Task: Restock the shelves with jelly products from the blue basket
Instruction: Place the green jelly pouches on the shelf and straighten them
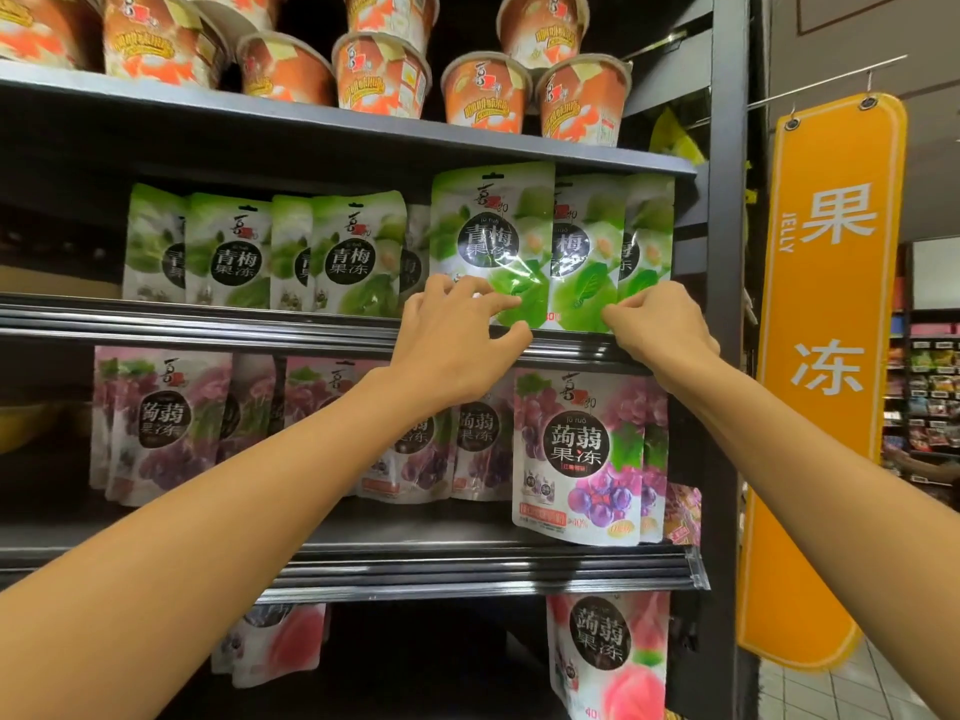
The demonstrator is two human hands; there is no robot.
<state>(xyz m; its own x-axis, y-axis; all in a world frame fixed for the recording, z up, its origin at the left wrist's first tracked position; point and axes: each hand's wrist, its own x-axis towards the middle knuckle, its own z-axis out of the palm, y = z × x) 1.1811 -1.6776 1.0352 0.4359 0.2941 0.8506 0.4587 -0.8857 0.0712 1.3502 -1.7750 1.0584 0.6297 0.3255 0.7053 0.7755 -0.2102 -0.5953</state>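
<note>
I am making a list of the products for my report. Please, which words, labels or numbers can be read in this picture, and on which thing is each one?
"果冻" and "JELLY": orange hanging sign.
"青梅果冻": green pouches, touched by both hands.
"蒟蒻果冻" and "40%": purple grape pouch.
"蒟蒻果冻": pink peach pouch.
Orange cups on the top shelf: lettering too blurred to read.
Small print on all pouches: too small to read.

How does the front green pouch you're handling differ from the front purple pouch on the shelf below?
The green pouch shows green plums; the purple pouch shows grapes. The green pouch is touched by the left hand and right hand; the purple pouch stands untouched. Both face forward at their shelf's right end.
</note>
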